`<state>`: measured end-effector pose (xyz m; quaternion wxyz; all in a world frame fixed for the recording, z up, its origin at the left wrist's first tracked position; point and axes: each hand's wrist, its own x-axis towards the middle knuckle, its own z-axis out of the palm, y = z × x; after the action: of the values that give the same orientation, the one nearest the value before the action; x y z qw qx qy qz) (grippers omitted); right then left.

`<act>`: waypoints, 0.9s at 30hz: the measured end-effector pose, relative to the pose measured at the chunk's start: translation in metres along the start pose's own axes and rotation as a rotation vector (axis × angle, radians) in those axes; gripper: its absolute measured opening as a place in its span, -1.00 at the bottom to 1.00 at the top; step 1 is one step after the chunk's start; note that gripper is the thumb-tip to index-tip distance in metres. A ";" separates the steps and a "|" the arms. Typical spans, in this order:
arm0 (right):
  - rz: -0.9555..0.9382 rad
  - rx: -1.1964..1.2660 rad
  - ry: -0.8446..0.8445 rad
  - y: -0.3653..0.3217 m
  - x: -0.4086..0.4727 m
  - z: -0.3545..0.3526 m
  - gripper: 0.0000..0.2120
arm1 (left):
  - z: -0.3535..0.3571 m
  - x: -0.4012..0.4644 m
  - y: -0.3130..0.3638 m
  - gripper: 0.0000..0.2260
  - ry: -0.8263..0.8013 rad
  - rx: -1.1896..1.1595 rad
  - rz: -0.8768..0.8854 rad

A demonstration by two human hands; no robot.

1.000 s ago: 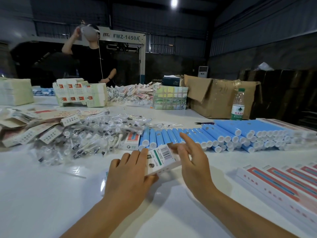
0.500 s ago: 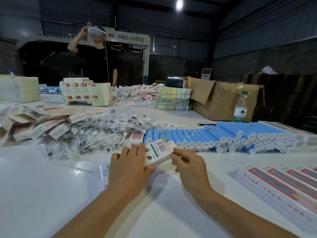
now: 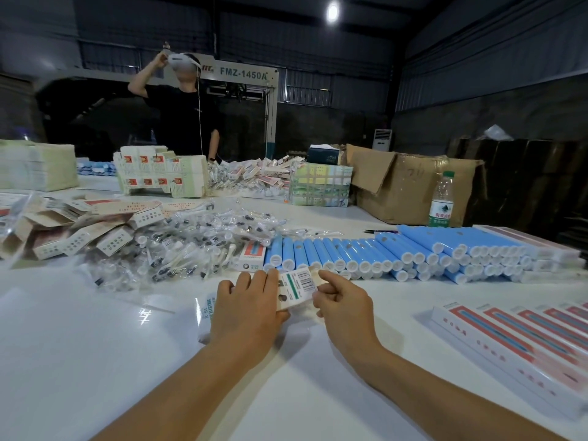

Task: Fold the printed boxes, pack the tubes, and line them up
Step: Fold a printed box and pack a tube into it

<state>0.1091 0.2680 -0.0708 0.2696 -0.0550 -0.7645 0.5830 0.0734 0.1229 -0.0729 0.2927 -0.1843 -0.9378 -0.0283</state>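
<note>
Your left hand (image 3: 249,308) lies over the printed box (image 3: 297,286), fingers curled along its far edge, pinning it near the middle of the desk (image 3: 79,345). Your right hand (image 3: 345,308) pinches the box's right end flap. Pull that flap too hard and I'd expect it to crease or tear. The blue tubes (image 3: 397,249) lie just beyond; a slipped hand could roll them.

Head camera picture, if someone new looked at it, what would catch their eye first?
Probably the bank of blue tubes stacked across the white table, right of centre. Next, at near centre, the left hand and right hand holding a printed box with a barcode. At left lies a heap of clear-wrapped pieces.
</note>
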 end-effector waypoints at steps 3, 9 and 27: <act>0.021 0.003 -0.019 0.000 0.002 -0.002 -0.53 | -0.001 -0.001 0.001 -0.40 0.003 -0.008 0.001; 0.124 -0.014 -0.071 -0.003 0.006 -0.001 -0.51 | -0.001 -0.004 0.004 -0.39 -0.014 0.031 0.059; -0.078 -0.264 -0.029 -0.006 0.004 -0.006 -0.88 | -0.001 -0.007 0.001 -0.40 0.023 -0.021 0.064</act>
<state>0.1095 0.2733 -0.0630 0.2713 -0.0518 -0.8399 0.4671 0.0791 0.1212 -0.0763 0.3020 -0.2168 -0.9278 -0.0309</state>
